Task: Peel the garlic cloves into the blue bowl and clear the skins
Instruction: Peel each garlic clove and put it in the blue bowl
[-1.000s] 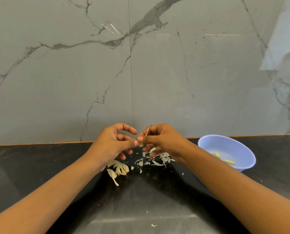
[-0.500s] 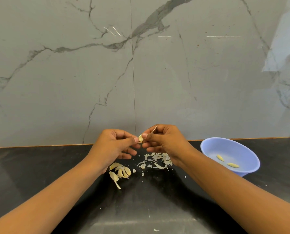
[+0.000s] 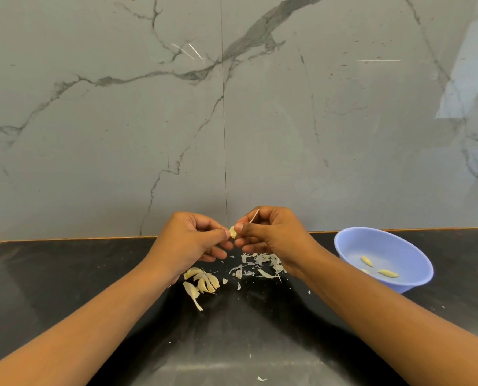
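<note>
Both hands meet above the black counter (image 3: 65, 288). A pale garlic clove (image 3: 233, 232) is pinched between my left hand (image 3: 193, 240) and my right hand (image 3: 271, 235). A thin strip of skin (image 3: 255, 216) sticks up from my right fingers. Unpeeled cloves (image 3: 203, 282) lie in a small pile under my left wrist. Torn skins (image 3: 255, 267) are scattered beneath my right hand. The blue bowl (image 3: 349, 246) stands to the right with three peeled cloves (image 3: 367, 261) inside.
A grey marble wall (image 3: 232, 107) rises right behind the counter's back edge. Small skin flecks (image 3: 261, 379) dot the counter toward the near edge.
Both hands have lifted slightly, and the clove now shows more clearly between the fingertips. The strip of skin still stands up from my right fingers.
</note>
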### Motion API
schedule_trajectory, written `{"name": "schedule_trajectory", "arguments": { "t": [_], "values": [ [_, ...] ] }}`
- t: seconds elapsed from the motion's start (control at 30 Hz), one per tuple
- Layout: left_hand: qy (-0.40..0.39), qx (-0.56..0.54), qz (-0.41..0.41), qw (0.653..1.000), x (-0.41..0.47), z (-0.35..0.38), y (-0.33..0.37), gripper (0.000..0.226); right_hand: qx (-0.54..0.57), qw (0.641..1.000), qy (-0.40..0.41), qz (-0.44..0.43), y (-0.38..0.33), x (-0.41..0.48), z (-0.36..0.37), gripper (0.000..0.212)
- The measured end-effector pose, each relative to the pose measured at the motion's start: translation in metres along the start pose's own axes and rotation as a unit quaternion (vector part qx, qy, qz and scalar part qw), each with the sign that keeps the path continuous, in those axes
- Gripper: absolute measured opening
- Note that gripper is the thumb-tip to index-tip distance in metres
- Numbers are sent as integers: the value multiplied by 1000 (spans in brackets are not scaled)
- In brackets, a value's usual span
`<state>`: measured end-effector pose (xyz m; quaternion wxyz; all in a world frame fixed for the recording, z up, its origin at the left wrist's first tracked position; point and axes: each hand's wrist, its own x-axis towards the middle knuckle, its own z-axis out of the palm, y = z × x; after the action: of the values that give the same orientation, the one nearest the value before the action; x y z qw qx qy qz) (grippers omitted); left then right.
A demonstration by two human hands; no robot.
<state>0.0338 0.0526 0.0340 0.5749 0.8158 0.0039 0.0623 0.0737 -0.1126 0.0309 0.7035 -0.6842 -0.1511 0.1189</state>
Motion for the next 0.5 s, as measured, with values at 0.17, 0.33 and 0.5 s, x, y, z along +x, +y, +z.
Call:
{"name": "schedule_trajectory", "arguments": {
  "t": [0.17,0.33,0.5],
  "values": [
    [7,4,-3,1000,1,0,0,9,-11,1000,0,-4,1,0,1,4],
    [12,13,5,1000,2,0,-1,7,-1,1000,-3,1,1,-1,2,5],
    [8,23,18,1000,1,-1,-2,8,30,999,-26,29,-1,0,0,4]
  ]
}}
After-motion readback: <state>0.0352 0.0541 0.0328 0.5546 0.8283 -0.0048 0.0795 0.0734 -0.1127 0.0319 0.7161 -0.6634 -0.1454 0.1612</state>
